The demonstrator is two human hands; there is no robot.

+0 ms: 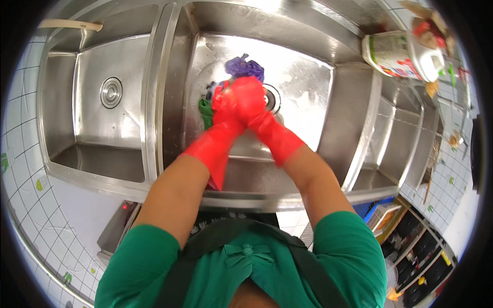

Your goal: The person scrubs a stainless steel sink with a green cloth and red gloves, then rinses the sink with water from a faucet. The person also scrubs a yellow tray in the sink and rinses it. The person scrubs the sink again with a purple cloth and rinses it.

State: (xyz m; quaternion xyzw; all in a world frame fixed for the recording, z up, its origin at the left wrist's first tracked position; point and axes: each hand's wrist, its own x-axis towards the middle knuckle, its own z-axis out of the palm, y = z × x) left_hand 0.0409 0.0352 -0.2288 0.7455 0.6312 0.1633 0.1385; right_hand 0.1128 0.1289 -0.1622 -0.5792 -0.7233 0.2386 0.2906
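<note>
My left hand (225, 102) and my right hand (250, 96), both in long red rubber gloves, are pressed together over the floor of the middle stainless steel sink (300, 92). The fingers look curled, but whatever may be between them is hidden. A wet purple cloth (246, 68) lies crumpled just beyond the hands. To their left is a green cloth (206, 111), with a dark blue cloth (210, 90) partly covered by the glove. Suds and water surround the cloths. The round drain (272, 99) shows beside my right hand.
Steel rims separate the middle sink from a left basin (111, 131) and a right basin (396, 142). A white plastic tub (393, 54) stands at the upper right. A pale pipe (71, 24) reaches over the left basin. Shelves (416, 246) stand at the lower right.
</note>
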